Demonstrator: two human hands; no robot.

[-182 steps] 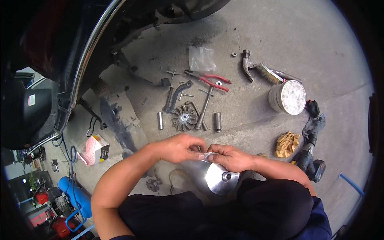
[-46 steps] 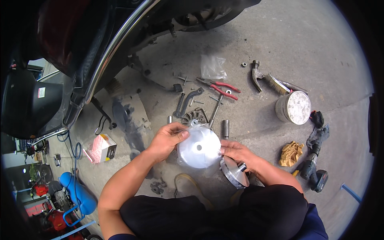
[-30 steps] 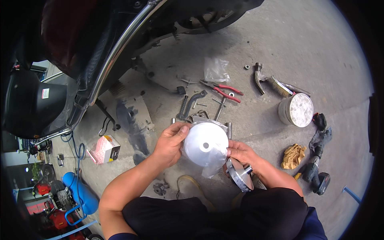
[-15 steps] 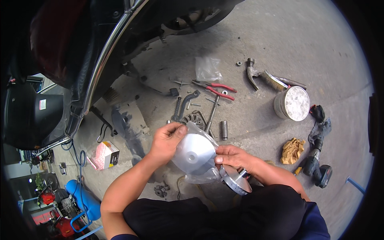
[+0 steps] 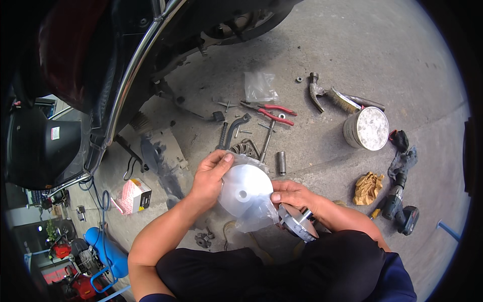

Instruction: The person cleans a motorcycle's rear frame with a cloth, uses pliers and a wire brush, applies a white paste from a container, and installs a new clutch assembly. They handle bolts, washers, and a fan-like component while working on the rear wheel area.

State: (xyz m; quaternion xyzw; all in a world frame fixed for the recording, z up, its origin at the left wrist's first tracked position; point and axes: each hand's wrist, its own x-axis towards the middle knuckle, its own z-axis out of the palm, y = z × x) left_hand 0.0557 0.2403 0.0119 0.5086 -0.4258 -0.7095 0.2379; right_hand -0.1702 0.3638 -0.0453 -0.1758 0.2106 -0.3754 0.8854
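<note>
Silver disc (image 5: 256,180) in clear plastic (image 5: 259,220) is grasped by both hands, left (image 5: 207,180) and right (image 5: 297,196), wider apart than earlier.

No lettering is legible. A small white-and-red label (image 5: 55,133) is affixed to the black panel (image 5: 30,156) at left. The small carton (image 5: 132,194) carries yellow and black print on one side. Both markings are too small to read.

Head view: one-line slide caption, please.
Left hand and right hand hold a silver disc in clear plastic, with another metal part by the right hand; red-handled pliers lie on the floor beyond.
</note>
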